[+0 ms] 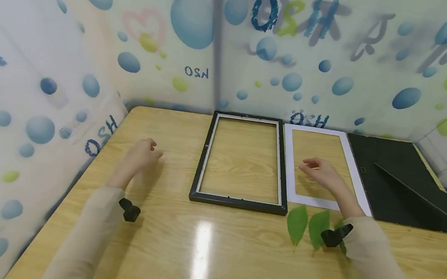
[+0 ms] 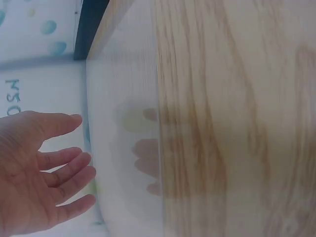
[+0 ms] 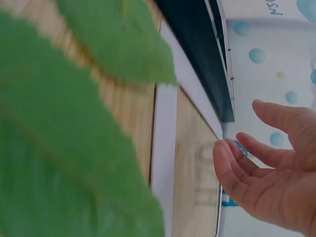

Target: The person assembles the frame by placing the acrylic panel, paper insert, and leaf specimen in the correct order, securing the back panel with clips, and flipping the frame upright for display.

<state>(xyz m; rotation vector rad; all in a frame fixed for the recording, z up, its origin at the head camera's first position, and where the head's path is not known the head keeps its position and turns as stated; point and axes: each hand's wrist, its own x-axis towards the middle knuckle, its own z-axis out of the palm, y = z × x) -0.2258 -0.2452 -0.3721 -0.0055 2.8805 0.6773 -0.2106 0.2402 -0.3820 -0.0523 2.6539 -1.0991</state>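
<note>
My left hand (image 1: 140, 154) is held over the left part of the wooden table, empty, its fingers loosely bent and spread in the left wrist view. To its right lies a black picture frame (image 1: 239, 202), a pale inner rim showing and bare wood visible through it. Over the opening of a white mat board (image 1: 314, 200) hovers my right hand (image 1: 322, 171), holding nothing, fingers relaxed. Just below the mat, green leaves (image 1: 297, 223) lie in a row, one partly covered by the right wrist camera. Leaves (image 3: 64, 148) loom large in the right wrist view.
A black backing board (image 1: 390, 189) with its stand flap raised (image 1: 422, 192) lies at the far right. The table (image 1: 166, 249) meets a patterned wall sheet (image 1: 237, 70) at the back. In the left wrist view, a pale glossy strip (image 2: 123, 89) mirrors the fingers.
</note>
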